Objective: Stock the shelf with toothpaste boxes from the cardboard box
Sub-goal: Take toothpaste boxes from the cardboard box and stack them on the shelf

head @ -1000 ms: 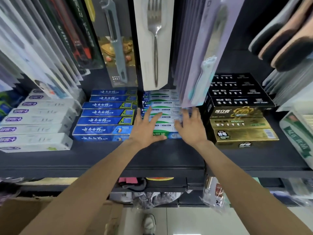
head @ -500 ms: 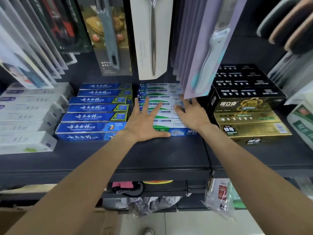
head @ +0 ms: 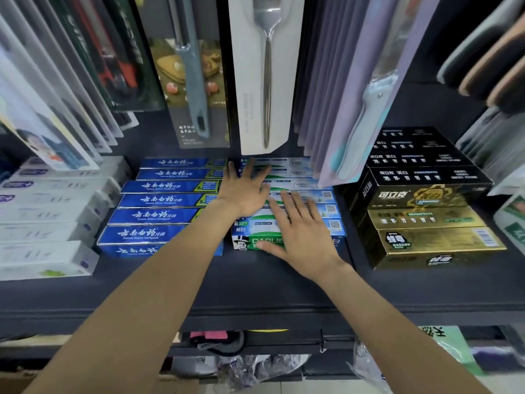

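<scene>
Both your hands lie flat with fingers spread, gripping nothing. Your left hand presses on the back boxes of the green-and-white toothpaste stack at the centre of the frame; your right hand rests on its front boxes, thumb along the front face. That stack sits on the dark shelf, just beside the blue toothpaste boxes on its left and the gold and black boxes on its right. Only a corner of the cardboard box shows at the lower left of the frame.

What could go wrong, as I judge it: the top boxes are loose and smooth, so uneven pressure from your two palms could skew the row or slide a front box toward the shelf lip. Raise your left hand carelessly and your knuckles may catch the hanging fork card or the purple knife card at the upper centre, both of which hang low over the back of the stack.

For room, a bare strip of shelf runs in front of the stack down to the edge. The sides are tight, with neighbours nearly touching. Headroom is poorest at the back, so moving hands toward the lower centre looks safest.
</scene>
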Tool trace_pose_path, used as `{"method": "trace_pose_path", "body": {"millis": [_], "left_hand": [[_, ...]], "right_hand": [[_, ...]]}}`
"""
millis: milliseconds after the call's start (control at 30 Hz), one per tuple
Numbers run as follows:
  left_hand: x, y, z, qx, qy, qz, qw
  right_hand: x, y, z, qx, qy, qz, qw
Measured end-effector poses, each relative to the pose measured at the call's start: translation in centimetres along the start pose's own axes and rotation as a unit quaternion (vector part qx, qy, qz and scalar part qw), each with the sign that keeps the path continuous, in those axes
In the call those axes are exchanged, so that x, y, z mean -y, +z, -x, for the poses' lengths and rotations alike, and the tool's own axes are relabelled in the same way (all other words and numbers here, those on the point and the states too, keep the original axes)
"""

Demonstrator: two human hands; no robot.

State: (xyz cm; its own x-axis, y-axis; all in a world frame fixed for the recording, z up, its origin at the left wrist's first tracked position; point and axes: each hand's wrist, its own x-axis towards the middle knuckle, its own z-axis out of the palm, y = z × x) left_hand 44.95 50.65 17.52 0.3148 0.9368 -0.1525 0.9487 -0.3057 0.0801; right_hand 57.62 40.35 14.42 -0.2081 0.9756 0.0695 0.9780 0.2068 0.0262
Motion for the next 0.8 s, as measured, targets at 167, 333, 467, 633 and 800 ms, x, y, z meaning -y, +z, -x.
{"method": "trace_pose_path", "body": {"millis": [167,333,467,633,800], "left_hand": [[-0.30,0.62,-1.10,0.025,-0.026,0.017,0.999],[-0.41,0.73,-1.22,0.003,-0.023,0.023,0.999],[-0.41,0.92,-1.17,-0.021,-0.021,0.025,0.999],[-0.48,0.92,-1.16,-0.020,-0.012,0.010,1.000],[-0.67,1.11,-1.32,-0.023,-0.011,0.005,1.000]], "right_hand": [[-0.45,0.34,-0.65,-0.007,-0.010,0.015,1.000],[-0.42,0.33,-0.60,-0.023,-0.013,0.022,0.999],[-0.25,0.11,-0.59,-0.018,-0.011,0.018,1.000],[-0.27,0.32,-0.66,-0.027,-0.014,0.020,0.999],[-0.37,0.47,-0.58,-0.036,-0.014,0.014,0.999]]}}
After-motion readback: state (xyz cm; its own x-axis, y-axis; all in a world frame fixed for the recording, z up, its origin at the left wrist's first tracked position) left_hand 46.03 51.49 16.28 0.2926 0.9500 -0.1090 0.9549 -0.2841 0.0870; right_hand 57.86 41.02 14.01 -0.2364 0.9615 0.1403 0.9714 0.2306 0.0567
